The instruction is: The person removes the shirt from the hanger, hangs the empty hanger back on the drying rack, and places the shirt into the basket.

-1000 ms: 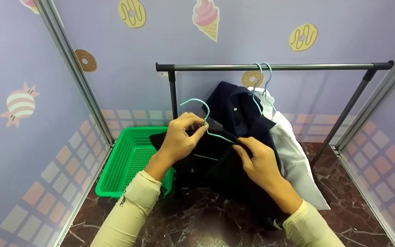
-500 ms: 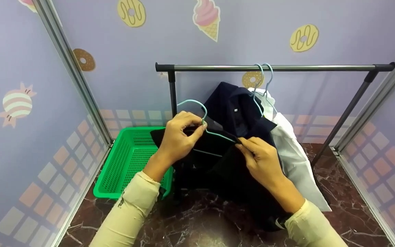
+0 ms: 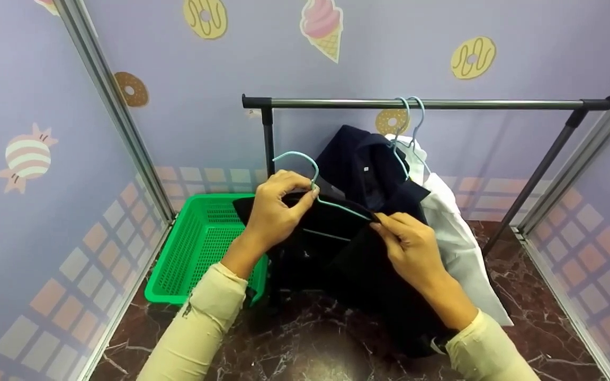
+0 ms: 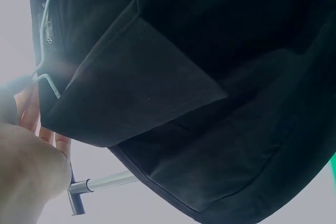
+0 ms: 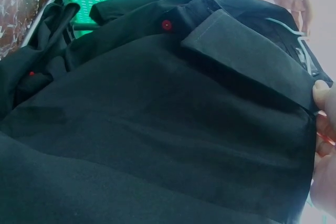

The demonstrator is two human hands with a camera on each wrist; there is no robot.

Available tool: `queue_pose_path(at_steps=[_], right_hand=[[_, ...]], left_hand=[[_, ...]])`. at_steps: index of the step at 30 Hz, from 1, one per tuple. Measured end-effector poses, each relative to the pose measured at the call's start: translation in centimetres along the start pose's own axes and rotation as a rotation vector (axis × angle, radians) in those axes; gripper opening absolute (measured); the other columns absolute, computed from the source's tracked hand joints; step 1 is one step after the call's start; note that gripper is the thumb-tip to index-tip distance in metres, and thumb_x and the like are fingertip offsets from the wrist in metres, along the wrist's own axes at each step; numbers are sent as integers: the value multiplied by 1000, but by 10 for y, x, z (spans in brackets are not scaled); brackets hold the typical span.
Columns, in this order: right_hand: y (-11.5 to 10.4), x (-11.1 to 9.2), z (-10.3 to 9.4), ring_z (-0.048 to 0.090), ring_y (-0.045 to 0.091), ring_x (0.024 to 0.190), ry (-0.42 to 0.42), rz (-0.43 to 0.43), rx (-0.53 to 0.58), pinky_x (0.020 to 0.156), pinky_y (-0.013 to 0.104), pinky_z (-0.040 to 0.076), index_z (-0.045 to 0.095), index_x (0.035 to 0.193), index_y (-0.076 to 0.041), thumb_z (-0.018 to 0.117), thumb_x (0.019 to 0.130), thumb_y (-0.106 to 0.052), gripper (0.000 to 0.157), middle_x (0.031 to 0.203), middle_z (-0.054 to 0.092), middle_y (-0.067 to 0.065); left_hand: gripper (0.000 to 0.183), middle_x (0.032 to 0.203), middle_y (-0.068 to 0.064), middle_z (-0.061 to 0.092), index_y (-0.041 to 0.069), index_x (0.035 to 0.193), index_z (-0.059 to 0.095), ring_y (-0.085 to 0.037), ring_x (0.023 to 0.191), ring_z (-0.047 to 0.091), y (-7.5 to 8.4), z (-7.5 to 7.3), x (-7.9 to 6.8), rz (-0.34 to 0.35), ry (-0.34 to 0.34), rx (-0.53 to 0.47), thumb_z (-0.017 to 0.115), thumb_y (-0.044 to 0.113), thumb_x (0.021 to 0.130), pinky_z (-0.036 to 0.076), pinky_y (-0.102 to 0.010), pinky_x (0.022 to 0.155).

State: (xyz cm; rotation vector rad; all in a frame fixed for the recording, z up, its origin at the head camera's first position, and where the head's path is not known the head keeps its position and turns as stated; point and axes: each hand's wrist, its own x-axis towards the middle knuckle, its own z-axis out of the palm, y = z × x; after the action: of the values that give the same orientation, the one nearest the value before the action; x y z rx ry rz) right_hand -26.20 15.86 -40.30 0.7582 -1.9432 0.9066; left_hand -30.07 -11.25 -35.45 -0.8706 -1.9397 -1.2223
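My left hand pinches the neck of a light-blue wire hanger, its hook pointing up and left. A black collared shirt hangs over the hanger's arms. My right hand pinches the shirt's edge by the collar, near the hanger's right shoulder. In the right wrist view, the collar folds down over the cloth and a red button sits below its tip. The left wrist view has the other collar flap hanging down. The hanger's left arm is mostly hidden behind my left hand.
Behind stands a rack with a metal rail. A navy shirt and a white shirt hang there on two blue hangers. To the left, a green basket rests on the dark marbled surface. Patterned walls enclose the sides and back.
My right hand has shifted slightly right with the shirt's edge, and more of the hanger's arm shows between the hands. The left hand has moved slightly left with the hanger.
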Motion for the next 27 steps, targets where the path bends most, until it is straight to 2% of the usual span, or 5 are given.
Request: queue_pose_path(at_steps=[11,19,27], right_hand=[[5,-4,-9,59,14,67,-24,38,-25,68,19,46,85,104,-5,81,89,3,17,79,72,5],[7,-7,-10,62,18,69,2,32,-32,69,22,47,85,105,-5,82,88,4,20,79,73,7],[6,-8,-10,66,20,75,9,44,-42,73,20,49,86,98,-5,83,87,3,13,83,76,7]], left_hand=[[6,97,-13,78,3,99,80,-23,95,75,-5,0,-5,-51,3,-97,79,9,96,63,-30,91],[6,101,-12,80,4,100,80,-20,98,76,-7,-3,-9,-91,17,-121,79,9,97,62,-29,95],[6,102,-11,82,4,100,81,-16,99,76,-8,-2,-10,-140,50,-170,78,7,96,62,-30,95]])
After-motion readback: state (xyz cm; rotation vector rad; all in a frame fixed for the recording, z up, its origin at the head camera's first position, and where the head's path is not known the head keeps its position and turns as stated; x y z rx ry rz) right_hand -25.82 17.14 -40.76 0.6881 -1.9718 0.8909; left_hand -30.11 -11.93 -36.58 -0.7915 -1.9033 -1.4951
